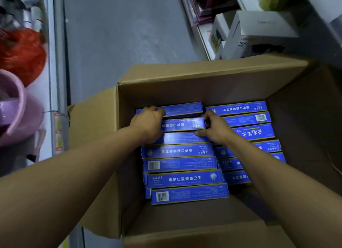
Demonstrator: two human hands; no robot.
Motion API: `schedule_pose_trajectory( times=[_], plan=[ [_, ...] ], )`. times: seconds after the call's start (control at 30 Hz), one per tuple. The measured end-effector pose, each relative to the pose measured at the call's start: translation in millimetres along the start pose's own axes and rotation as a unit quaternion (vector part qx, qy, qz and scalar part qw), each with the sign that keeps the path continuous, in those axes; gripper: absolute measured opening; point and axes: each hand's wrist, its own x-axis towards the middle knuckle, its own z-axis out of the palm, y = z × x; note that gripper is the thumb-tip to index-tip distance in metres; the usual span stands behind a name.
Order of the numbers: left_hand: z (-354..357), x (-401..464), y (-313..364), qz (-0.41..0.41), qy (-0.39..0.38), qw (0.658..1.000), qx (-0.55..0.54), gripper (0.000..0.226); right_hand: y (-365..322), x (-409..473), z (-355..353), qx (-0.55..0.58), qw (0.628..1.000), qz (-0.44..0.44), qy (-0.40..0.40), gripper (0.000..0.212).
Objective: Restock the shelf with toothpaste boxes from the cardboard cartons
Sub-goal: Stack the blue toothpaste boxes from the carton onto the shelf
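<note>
The open cardboard carton [212, 85] filled mid-frame, its rows of toothpaste boxes [182, 179] nearly full — restocking looked barely begun. Left hand [148, 125] and right hand [215, 127] each kept a grip on one blue box's [183, 124] ends.

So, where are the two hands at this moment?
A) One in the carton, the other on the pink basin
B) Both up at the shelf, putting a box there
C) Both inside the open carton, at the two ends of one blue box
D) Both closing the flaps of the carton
C: the left hand and the right hand grip opposite ends of a blue toothpaste box lying inside the open carton.
</note>
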Motion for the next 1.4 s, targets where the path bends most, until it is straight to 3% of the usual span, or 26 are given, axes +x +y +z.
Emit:
schedule_pose_trajectory(
  times=[0.2, 0.4, 0.5, 0.63, 0.8, 0.9, 0.97, 1.03, 1.1, 1.13, 1.3, 1.4],
  plan=[
    [-17, -3, 3, 0.042, 0.014, 0.998, -0.052, 0.062, -26, -20, -31, 0.184, 0.980, -0.077, 0.012, 0.033],
    [-48, -15, 26, 0.082, 0.010, 0.981, -0.177, 0.062, -57, -49, -71, 0.199, 0.970, -0.131, 0.050, 0.020],
    [-59, -16, 41, 0.099, 0.010, 0.973, -0.209, 0.051, -72, -62, -88, 0.195, 0.966, -0.155, 0.066, 0.013],
    [-65, -20, 62, 0.079, -0.029, 0.915, -0.394, 0.025, -80, -81, -97, 0.281, 0.944, -0.125, 0.121, 0.016],
    [-60, -20, 90, 0.033, -0.043, 0.844, -0.534, 0.026, -50, -99, -87, 0.259, 0.964, 0.003, -0.059, 0.024],
    [-55, -17, 105, 0.019, -0.056, 0.829, -0.556, 0.020, -31, -100, -82, 0.292, 0.955, 0.007, -0.040, 0.014],
    [-49, -13, 110, 0.026, -0.088, 0.836, -0.541, 0.015, -20, -97, -82, 0.274, 0.962, -0.010, 0.002, 0.010],
    [-40, -6, 108, 0.053, -0.092, 0.897, -0.430, 0.031, -7, -92, -85, 0.232, 0.971, -0.027, 0.051, 0.009],
    [-29, 1, 101, 0.084, -0.060, 0.964, -0.246, 0.049, 6, -89, -89, 0.196, 0.977, -0.044, 0.071, 0.010],
    [-22, 6, 96, 0.089, -0.045, 0.979, -0.179, 0.051, 11, -88, -92, 0.187, 0.979, -0.044, 0.072, 0.013],
    [8, 22, 72, 0.068, -0.043, 0.996, -0.034, 0.045, 47, -81, -104, 0.132, 0.988, -0.049, 0.061, 0.014],
    [20, 30, 63, 0.048, -0.093, 0.994, -0.004, 0.054, 65, -76, -105, 0.116, 0.990, -0.029, 0.074, 0.014]
  ],
)
